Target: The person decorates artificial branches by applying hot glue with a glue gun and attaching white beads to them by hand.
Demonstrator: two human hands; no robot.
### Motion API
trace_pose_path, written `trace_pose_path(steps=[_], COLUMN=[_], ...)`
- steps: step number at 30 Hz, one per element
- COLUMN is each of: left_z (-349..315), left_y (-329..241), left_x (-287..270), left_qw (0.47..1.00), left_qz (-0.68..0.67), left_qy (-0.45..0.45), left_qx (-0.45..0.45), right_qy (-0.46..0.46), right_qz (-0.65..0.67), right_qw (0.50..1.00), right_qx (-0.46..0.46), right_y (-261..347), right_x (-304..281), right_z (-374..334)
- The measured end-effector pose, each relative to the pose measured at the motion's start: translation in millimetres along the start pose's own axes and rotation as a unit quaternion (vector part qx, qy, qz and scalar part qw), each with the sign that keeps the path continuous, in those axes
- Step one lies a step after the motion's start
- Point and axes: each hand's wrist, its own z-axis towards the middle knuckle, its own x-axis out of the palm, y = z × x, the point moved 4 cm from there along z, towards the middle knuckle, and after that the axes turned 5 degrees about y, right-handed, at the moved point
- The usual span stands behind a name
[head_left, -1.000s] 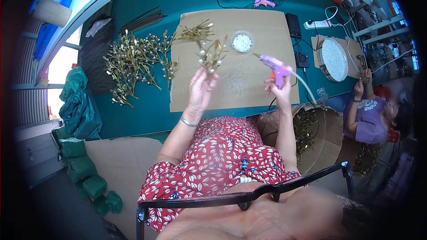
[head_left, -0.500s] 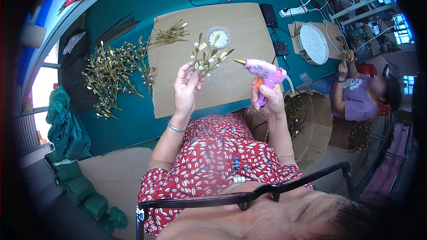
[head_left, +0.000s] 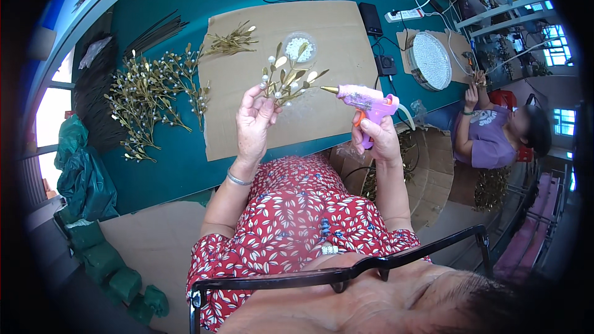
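We cannot see the lower stem of the leafy sprig, hidden by the left hand, which pinches it between thumb and fingers over the cardboard sheet. Its leaves partly cover the dish of white beads. The right hand grips the purple glue gun, concealing much of the handle; the nozzle points left, close to the sprig, though we cannot tell whether they touch. Both forearms angle upward, elbows bent, hands apart.
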Motion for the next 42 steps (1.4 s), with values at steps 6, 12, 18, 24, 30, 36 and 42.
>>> trace_pose_path(steps=[6, 12, 18, 24, 30, 36, 42], left_z=[-0.4, -0.3, -0.4, 3.9, 7.1, 4.4, 3.6], left_y=[-0.3, 0.3, -1.2, -5.6, -13.9, -2.8, -2.8], left_x=[0.4, 1.3, 0.8, -5.4, -7.0, -6.1, -5.3], left_qw=[1.0, 1.0, 1.0, 0.998, 0.992, 0.999, 1.0], left_qz=[0.007, 0.008, 0.019, 0.057, 0.115, 0.039, 0.02], left_qy=[0.005, 0.007, 0.0, 0.016, 0.03, 0.011, 0.001], left_qx=[0.001, -0.005, 0.0, 0.019, 0.04, -0.016, -0.017], right_qy=[-0.003, 0.005, 0.007, 0.016, 0.016, 0.009, 0.003], right_qz=[-0.039, -0.046, -0.051, -0.125, -0.125, -0.075, -0.09], right_qw=[0.999, 0.999, 0.999, 0.992, 0.991, 0.996, 0.996], right_qx=[-0.002, 0.004, 0.008, 0.013, 0.037, 0.044, 0.025], right_y=[2.5, 2.8, 6.5, 14.2, 18.8, 10.4, 8.7], right_x=[0.4, -2.6, -3.6, -13.3, -10.6, -10.2, -11.3], right_z=[-0.4, -0.2, 0.2, 0.0, 2.9, 3.4, 3.0])
